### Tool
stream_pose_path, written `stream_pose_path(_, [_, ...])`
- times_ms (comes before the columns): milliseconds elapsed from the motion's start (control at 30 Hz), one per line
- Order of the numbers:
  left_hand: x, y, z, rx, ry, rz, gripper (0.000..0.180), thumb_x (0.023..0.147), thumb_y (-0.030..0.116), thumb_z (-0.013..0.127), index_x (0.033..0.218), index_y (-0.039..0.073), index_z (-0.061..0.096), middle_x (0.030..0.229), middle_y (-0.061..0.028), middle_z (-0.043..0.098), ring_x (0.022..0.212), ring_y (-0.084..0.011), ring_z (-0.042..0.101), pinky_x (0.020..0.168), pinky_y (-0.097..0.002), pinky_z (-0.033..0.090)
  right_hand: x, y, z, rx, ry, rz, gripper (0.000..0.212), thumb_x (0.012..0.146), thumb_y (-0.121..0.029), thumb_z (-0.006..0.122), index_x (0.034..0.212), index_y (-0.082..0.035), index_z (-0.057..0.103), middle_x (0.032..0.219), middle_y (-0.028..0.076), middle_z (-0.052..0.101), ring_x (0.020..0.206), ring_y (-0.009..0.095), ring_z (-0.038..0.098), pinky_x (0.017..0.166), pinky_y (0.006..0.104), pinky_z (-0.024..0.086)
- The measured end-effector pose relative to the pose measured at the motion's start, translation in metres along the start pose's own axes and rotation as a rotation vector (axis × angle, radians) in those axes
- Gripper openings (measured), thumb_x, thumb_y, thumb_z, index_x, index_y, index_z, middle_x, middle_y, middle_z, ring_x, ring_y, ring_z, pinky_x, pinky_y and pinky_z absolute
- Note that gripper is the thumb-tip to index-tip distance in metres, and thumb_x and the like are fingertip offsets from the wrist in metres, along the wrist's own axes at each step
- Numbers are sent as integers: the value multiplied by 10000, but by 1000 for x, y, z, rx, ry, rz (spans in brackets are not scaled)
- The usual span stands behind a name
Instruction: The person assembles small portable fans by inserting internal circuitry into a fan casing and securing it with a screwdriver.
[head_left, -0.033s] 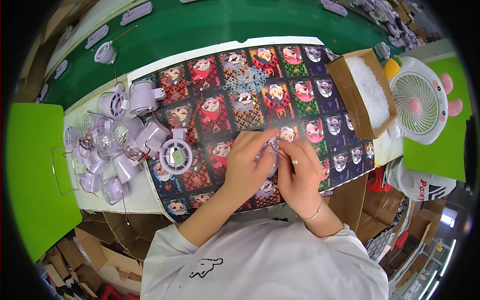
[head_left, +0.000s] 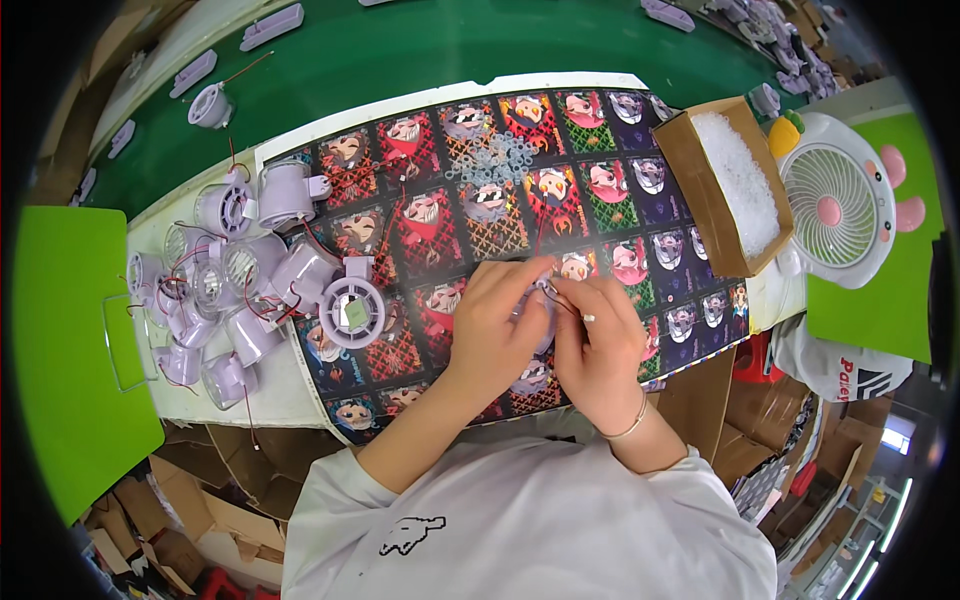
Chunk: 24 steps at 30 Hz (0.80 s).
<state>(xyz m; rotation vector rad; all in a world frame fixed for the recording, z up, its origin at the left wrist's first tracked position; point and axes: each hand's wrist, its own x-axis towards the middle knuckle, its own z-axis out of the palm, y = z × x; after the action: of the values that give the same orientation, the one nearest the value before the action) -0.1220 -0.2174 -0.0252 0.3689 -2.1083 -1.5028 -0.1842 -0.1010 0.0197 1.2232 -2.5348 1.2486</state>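
Note:
In front of my chest both hands work at a lavender plastic housing [head_left: 546, 338], mostly hidden by the fingers. My left hand [head_left: 497, 322] is closed around its left side. My right hand [head_left: 603, 338] pinches thin dark wire at the housing's upper right; a small white piece [head_left: 589, 318] shows against its fingers. A red wire [head_left: 541, 235] runs up from the hands. Underneath lies a dark mat [head_left: 435, 255] printed with cartoon figures. Beyond the hands is a loose pile of small translucent rings [head_left: 492, 160].
Several lavender housings with wires, one a round-faced housing [head_left: 352, 312], crowd the left side. An open cardboard box [head_left: 690, 190] of clear small pieces and a white fan [head_left: 835, 200] stand at right. A green conveyor belt [head_left: 420, 50] with lavender parts runs along the far side.

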Motion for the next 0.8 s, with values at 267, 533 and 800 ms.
stream_pose_path(267, [0, 0, -1, 8, 1, 41, 302, 823, -39, 570, 1114, -21, 650, 951, -155, 652, 890, -325, 613, 777, -399, 495, 74, 9, -43, -105, -571, -253, 180, 667, 47, 593, 842, 10, 617, 805, 129, 559, 755, 335, 625, 608, 442, 504])
stream_pose_path(533, [1, 2, 1, 23, 2, 43, 200, 886, -15, 506, 1028, -36, 647, 893, -168, 650, 830, -297, 638, 747, -359, 482, 117, 7, -44, -259, -940, -482, 113, 672, -7, 639, 784, -3, 659, 782, 130, 585, 725, 350, 612, 623, 430, 498])
stream_pose_path(800, [-2, 2, -5, -16, -40, 26, 266, 916, -14, 472, 1094, 1, 669, 908, -140, 642, 844, -274, 620, 766, -346, 467, 84, 89, -55, -531, -452, -23, 79, 805, -9, 636, 883, -1, 642, 891, 165, 609, 854, 379, 600, 755, 451, 496])
